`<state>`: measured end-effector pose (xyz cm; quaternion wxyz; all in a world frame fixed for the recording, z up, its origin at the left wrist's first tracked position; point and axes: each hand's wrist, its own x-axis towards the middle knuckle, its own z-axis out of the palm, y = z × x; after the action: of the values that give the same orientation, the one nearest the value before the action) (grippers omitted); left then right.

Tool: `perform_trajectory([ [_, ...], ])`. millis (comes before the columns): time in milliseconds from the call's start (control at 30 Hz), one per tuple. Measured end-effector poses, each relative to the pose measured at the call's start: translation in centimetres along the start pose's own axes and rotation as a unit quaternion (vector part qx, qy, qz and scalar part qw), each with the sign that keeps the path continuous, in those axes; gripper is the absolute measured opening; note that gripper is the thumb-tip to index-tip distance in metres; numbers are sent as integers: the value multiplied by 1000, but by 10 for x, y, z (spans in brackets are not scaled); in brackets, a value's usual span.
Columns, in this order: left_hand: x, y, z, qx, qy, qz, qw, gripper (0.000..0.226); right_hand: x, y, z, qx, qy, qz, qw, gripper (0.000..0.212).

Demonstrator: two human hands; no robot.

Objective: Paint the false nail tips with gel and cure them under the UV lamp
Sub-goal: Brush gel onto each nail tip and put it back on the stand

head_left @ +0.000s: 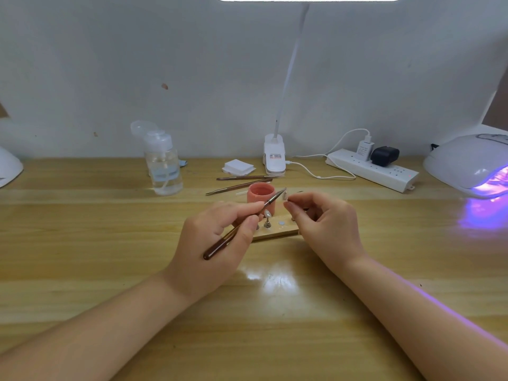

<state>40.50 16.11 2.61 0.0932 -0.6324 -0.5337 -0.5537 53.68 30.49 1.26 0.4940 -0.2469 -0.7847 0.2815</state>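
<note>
From my seat at the head camera I see the left hand (220, 237) curled round a brown-handled brush (242, 225), thumb and forefinger pinching the shaft, its handle end pointing toward the near edge of the wooden table (82, 243) and its bristle end raised up and to the right. The right hand (324, 221) has its thumb and forefinger pinched on a small false nail tip (285, 194), the other fingers curled loosely beneath; the brush end meets that tip, though I cannot tell whether the bristles actually touch it. Both hands hang above a little wooden holder block (277, 232) in the middle of the table, where another nail tip (267, 214) stands on a metal post and a bare round disc (281, 223) lies just beside it. Directly behind the block stands an open pink gel jar (260, 194). Farther back, two spare brushes (242, 182) lie at a slant, with a stack of white wipes (238, 166) and the clamp base of a desk lamp (274, 156) near the table's far edge. A clear pump bottle (165, 166) stands toward the far left. At the far right corner the UV lamp (467, 160) glows violet, spilling purple light over the tabletop, and a white power strip (373, 170) lies between it and the desk lamp.
</note>
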Motion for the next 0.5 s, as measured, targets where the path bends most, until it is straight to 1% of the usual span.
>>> perform_trajectory([
  [200,-3,-3,-3,-18,-15,-32,999,24,1,1,0,-9,0,-9,1000,6],
  [367,-3,1,-2,-27,0,-31,999,20,0,1,1,-1,1,-5,1000,5],
  [500,-2,1,0,-10,-24,-24,999,22,0,2,1,-13,-3,-9,1000,6],
])
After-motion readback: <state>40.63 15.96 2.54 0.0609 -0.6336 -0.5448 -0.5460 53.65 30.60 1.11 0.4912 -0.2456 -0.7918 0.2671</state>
